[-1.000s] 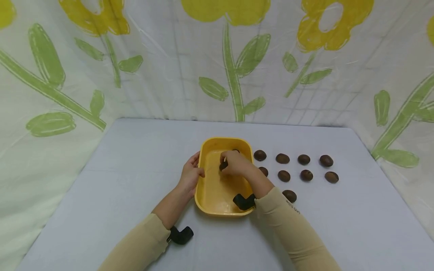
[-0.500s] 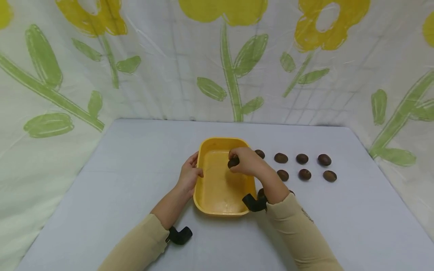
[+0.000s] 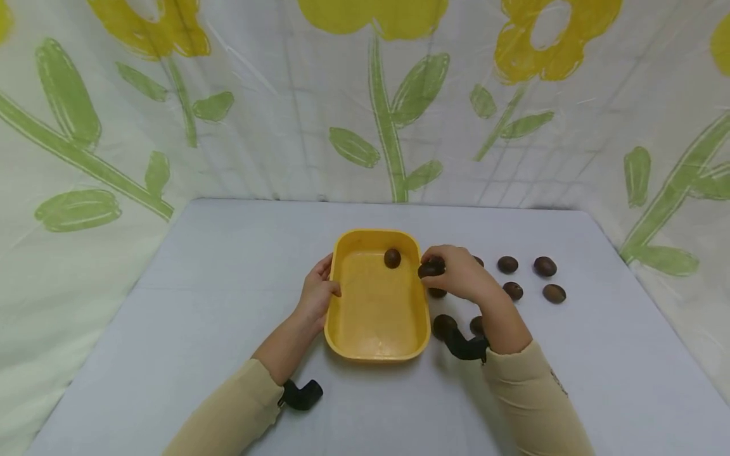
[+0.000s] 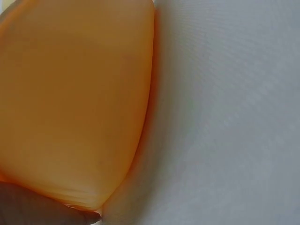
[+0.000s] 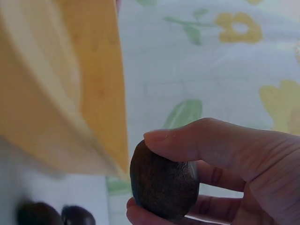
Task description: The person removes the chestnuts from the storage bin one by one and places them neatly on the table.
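Observation:
My left hand (image 3: 315, 294) holds the left side of a yellow plastic tray (image 3: 373, 316), thumb over the rim and fingers along the outside. In the left wrist view the tray's wall (image 4: 79, 103) fills the left, with part of a digit (image 4: 42, 208) below it. Just past the tray's right rim, my right hand (image 3: 459, 272) pinches a dark brown egg-shaped fruit (image 3: 431, 267). The right wrist view shows thumb and fingers around this fruit (image 5: 164, 183), its skin dull and slightly rough. One similar fruit (image 3: 392, 258) lies inside the tray near its far end.
Several more dark fruits, including one at the far right (image 3: 545, 266), lie in rough rows on the white-covered table (image 3: 228, 329). My right hand and wrist partly hide some. A flower-printed curtain (image 3: 274, 126) hangs behind the table.
My right hand has moved right, carrying its fruit from above the tray to just outside the right rim. The fruit inside the tray is now uncovered. My left hand keeps its hold.

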`<state>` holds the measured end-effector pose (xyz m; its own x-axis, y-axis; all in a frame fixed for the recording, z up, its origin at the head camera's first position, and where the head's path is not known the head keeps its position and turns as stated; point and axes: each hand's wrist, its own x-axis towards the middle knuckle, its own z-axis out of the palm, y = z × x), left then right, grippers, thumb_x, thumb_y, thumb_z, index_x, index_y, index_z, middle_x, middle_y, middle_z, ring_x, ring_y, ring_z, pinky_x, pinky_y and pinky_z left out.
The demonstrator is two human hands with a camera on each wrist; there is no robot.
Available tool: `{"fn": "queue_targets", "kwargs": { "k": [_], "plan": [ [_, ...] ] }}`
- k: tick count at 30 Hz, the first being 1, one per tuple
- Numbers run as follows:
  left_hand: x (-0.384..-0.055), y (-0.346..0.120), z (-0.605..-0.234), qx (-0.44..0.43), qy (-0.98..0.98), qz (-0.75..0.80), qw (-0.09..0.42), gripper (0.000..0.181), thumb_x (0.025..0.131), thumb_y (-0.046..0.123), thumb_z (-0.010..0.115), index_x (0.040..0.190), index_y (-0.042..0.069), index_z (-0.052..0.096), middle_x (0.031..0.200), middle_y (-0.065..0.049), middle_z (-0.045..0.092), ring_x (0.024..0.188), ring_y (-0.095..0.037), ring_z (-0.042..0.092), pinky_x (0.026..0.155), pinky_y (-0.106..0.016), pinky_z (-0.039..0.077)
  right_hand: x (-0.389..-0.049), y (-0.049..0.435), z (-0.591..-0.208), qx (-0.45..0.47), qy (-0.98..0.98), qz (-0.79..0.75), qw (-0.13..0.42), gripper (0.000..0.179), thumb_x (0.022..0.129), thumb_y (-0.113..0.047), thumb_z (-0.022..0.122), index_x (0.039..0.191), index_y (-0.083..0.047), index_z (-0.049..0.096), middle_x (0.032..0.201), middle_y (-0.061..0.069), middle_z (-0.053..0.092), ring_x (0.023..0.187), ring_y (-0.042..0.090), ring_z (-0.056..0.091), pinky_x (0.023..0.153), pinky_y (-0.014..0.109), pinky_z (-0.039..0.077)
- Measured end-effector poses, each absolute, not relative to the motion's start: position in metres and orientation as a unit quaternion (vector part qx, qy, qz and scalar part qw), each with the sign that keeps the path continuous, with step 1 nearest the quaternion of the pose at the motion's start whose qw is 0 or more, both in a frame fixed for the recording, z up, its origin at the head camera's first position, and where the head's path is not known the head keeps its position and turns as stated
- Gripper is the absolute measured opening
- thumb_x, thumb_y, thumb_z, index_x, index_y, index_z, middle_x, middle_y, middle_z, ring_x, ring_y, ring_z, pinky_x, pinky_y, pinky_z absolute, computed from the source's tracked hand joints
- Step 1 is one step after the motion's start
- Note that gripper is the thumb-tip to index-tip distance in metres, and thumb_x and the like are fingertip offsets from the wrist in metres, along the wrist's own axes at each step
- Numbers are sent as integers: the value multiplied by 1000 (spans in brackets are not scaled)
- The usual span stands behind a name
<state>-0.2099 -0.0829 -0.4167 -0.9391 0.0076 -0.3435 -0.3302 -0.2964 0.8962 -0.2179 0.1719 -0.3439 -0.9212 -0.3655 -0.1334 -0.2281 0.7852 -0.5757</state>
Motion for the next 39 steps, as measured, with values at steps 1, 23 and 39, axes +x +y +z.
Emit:
{"fn": "queue_targets", "kwargs": {
  "k": [1,23,39],
  "plan": [
    [-210,-83,-416,-137,583,793,107,82,70,-22,35,145,11,30,151,-6,29,135,-23,33,110,-38,32,-217,176,-343,-151,939,-285,117,32,81,-18,67,110,-5,62,108,12,63,98,25,56,85,42,48],
    [-208,-84,-415,-141,578,796,111,81,70,-22,35,145,11,30,151,-6,28,135,-23,32,111,-38,30,-180,268,-373,-82,969,-227,59,28,78,-17,68,100,0,63,93,14,64,85,26,57,72,40,46],
    [-209,-82,-416,-142,581,794,109,82,69,-22,36,144,12,31,150,-4,29,135,-22,33,111,-38,31,-164,302,-388,-47,969,-224,98,27,76,-19,71,95,-1,65,89,12,64,83,26,58,66,35,45]
  ]
}}
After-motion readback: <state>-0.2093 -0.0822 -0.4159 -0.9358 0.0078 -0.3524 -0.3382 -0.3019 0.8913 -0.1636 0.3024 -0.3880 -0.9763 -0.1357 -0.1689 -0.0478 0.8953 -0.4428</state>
